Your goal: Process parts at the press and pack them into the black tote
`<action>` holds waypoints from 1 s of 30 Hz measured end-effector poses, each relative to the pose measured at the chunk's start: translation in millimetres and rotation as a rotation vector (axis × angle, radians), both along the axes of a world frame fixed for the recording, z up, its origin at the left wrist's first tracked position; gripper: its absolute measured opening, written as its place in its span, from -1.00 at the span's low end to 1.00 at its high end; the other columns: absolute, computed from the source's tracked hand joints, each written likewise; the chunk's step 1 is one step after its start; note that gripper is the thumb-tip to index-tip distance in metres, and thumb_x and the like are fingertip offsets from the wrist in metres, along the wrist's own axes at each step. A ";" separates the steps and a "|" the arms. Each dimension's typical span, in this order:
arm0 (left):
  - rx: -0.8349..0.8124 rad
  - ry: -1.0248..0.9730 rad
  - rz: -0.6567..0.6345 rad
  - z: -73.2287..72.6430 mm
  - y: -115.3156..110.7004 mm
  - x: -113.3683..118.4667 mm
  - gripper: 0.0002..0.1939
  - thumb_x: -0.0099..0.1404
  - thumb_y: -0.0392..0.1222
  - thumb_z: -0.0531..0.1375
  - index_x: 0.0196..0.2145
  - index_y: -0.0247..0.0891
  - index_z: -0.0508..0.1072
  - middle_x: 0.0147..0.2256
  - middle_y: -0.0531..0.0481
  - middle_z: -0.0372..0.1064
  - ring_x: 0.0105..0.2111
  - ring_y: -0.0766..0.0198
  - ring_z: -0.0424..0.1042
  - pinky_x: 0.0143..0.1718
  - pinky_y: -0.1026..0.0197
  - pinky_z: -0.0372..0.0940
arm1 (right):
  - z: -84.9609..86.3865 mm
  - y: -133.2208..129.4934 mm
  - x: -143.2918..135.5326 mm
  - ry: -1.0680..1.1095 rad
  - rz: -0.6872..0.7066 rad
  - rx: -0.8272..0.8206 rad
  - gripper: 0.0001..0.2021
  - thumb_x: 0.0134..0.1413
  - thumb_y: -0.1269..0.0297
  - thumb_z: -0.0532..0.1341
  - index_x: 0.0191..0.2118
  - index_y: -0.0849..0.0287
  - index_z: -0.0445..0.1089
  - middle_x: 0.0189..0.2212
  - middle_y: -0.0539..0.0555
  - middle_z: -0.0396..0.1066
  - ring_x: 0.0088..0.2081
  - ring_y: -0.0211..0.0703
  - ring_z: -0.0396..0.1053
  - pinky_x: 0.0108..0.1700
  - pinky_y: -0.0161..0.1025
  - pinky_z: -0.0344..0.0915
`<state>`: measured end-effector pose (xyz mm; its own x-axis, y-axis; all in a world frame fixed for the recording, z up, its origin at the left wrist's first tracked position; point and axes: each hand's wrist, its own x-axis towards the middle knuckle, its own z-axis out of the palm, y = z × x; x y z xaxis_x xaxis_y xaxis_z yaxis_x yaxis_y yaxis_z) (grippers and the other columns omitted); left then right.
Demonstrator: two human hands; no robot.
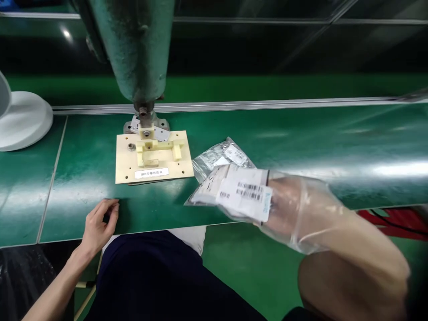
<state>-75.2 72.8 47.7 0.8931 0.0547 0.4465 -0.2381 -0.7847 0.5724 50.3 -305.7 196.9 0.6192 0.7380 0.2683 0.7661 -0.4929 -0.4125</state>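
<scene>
My right hand [294,209] is deep inside a clear bag [240,191], grip hidden, can't tell. Bag hovers over the near table [301,138] edge, right of the jig [154,156]. Left hand [98,225] rests loose-fingered at the near edge, grasping nothing.

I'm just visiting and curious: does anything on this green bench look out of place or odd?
One thing: the right hand is pushed inside a clear plastic bag, worn like a glove, while gripping a labelled packet. A second packet lies loose beside the cream jig plate. Nothing looks spilled or broken.
</scene>
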 end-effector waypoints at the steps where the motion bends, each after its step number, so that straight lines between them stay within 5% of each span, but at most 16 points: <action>1: 0.009 -0.005 -0.002 -2.0 -0.2 1.0 -0.90 0.35 -0.34 0.11 -0.20 -0.32 0.40 -0.34 -0.02 0.41 -0.47 0.42 0.35 -0.41 0.34 0.29 | 4.8 -8.4 7.2 -0.081 -0.002 -0.031 -0.87 0.11 0.22 0.30 -0.37 0.14 0.44 -0.65 -0.03 0.36 -0.76 -0.42 0.10 -0.83 -0.43 -0.07; 4: 0.042 -0.018 -0.010 -4.5 -2.8 4.8 -0.91 0.35 -0.34 0.11 -0.22 -0.33 0.41 -0.40 0.02 0.37 -0.56 0.47 0.21 -0.49 0.36 0.22 | 10.1 -24.2 31.9 -0.350 -0.138 -0.072 -0.74 0.16 0.05 0.25 -0.26 0.17 0.44 -0.56 0.04 0.43 -0.70 -0.34 0.22 -0.80 -0.39 -0.09; 7: 0.070 -0.029 0.000 -4.6 -4.5 7.1 -0.91 0.35 -0.32 0.11 -0.23 -0.32 0.42 -0.43 0.04 0.35 -0.59 0.48 0.16 -0.53 0.36 0.17 | -1.3 -25.7 53.9 -0.484 -0.458 -0.054 -0.68 0.12 0.00 0.26 -0.33 0.22 0.43 -0.60 0.08 0.36 -0.70 -0.34 0.16 -0.74 -0.36 -0.13; 11: 0.075 -0.053 -0.005 -4.9 -3.8 6.7 -0.91 0.35 -0.32 0.11 -0.23 -0.32 0.42 -0.42 0.03 0.36 -0.59 0.47 0.16 -0.52 0.36 0.18 | -34.9 -3.8 64.8 -0.271 -0.753 -0.162 -0.60 0.26 0.13 0.09 -0.07 0.44 0.40 -0.31 0.31 0.48 -0.36 -0.06 0.43 -0.40 -0.24 0.29; 14: 0.067 -0.071 -0.019 -5.1 -3.3 6.1 -0.91 0.34 -0.33 0.12 -0.23 -0.32 0.41 -0.43 0.04 0.35 -0.60 0.48 0.16 -0.53 0.36 0.18 | -61.1 17.8 56.4 0.102 -0.814 -0.275 -0.46 0.28 0.18 0.04 0.21 0.53 0.17 -0.23 0.36 0.48 -0.23 0.09 0.46 -0.23 -0.13 0.36; 16: 0.066 -0.084 -0.035 -5.4 -3.4 5.9 -0.92 0.34 -0.34 0.12 -0.22 -0.32 0.41 -0.42 0.04 0.36 -0.59 0.49 0.16 -0.52 0.36 0.18 | -72.3 26.0 43.2 0.182 -0.790 -0.257 -0.48 0.27 0.19 0.03 0.22 0.46 0.19 -0.26 0.31 0.50 -0.25 0.10 0.46 -0.21 -0.08 0.37; 20: 0.042 -0.066 -0.042 -8.2 -2.5 3.5 -0.92 0.35 -0.33 0.13 -0.22 -0.31 0.41 -0.41 0.02 0.38 -0.59 0.47 0.17 -0.53 0.35 0.19 | -77.2 21.7 5.9 -0.050 -0.720 0.080 -0.67 0.27 0.17 0.05 -0.04 0.23 0.43 -0.13 0.22 0.49 -0.19 0.00 0.46 -0.15 -0.09 0.42; 24: 0.006 -0.063 -0.038 -12.6 0.7 0.5 -0.92 0.35 -0.31 0.13 -0.22 -0.28 0.41 -0.39 0.00 0.41 -0.59 0.44 0.22 -0.54 0.33 0.24 | -91.2 -0.8 -23.0 -0.255 -0.905 0.341 -0.75 0.26 0.15 0.10 -0.22 0.17 0.45 -0.27 0.15 0.50 -0.27 -0.08 0.47 -0.18 -0.11 0.44; 27: 0.001 -0.086 -0.057 -14.4 1.1 1.4 -0.92 0.34 -0.32 0.13 -0.22 -0.26 0.41 -0.39 0.00 0.43 -0.58 0.41 0.30 -0.54 0.32 0.29 | -121.8 -13.7 -26.7 -0.161 -1.096 0.295 -0.54 0.17 -0.02 0.15 0.00 0.26 0.39 -0.10 0.29 0.46 -0.12 0.07 0.46 -0.09 0.01 0.44; 30: 0.003 -0.085 -0.091 -16.4 -2.9 2.5 -0.90 0.34 -0.33 0.12 -0.22 -0.23 0.42 -0.38 -0.02 0.45 -0.46 0.31 0.45 -0.49 0.31 0.36 | -149.9 -14.1 -17.7 -0.049 -1.118 0.150 -0.25 0.09 -0.13 0.17 0.23 0.38 0.18 0.15 0.43 0.26 0.16 0.23 0.27 0.14 0.14 0.28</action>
<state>-72.7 69.9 31.4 0.8534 -0.0265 0.5206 -0.3560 -0.7591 0.5450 32.6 -319.8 47.0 0.8986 -0.2653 0.3496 -0.0569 -0.8604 -0.5065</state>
